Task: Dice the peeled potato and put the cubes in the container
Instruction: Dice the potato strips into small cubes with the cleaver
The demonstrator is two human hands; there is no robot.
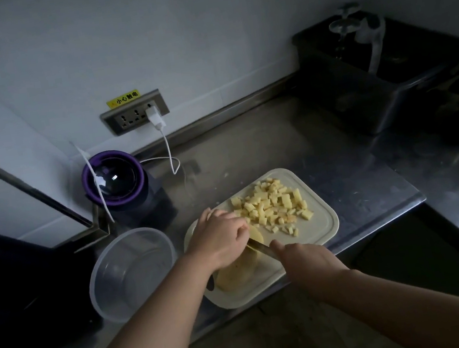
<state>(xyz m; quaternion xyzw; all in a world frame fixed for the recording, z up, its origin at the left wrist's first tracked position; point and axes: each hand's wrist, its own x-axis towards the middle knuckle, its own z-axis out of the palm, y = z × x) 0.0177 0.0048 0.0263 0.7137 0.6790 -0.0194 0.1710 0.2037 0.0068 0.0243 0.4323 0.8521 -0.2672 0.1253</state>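
Note:
A pale cutting board [318, 229] lies on the steel counter. Several potato cubes [272, 206] are heaped on its far half. On the near half lies the peeled potato piece [237, 271], pale yellow. My left hand [220, 238] curls over the potato's far end and holds it down. My right hand [308, 263] grips the handle of a knife [259, 247], whose blade crosses the potato beside my left fingers. A clear round plastic container [132, 270] stands left of the board with nothing in it.
A purple-rimmed appliance [114, 177] stands at the back left with a white cable [169, 150] running to the wall socket [134, 113]. A dark sink [386, 73] with a tap is at the back right. The counter edge runs just below the board.

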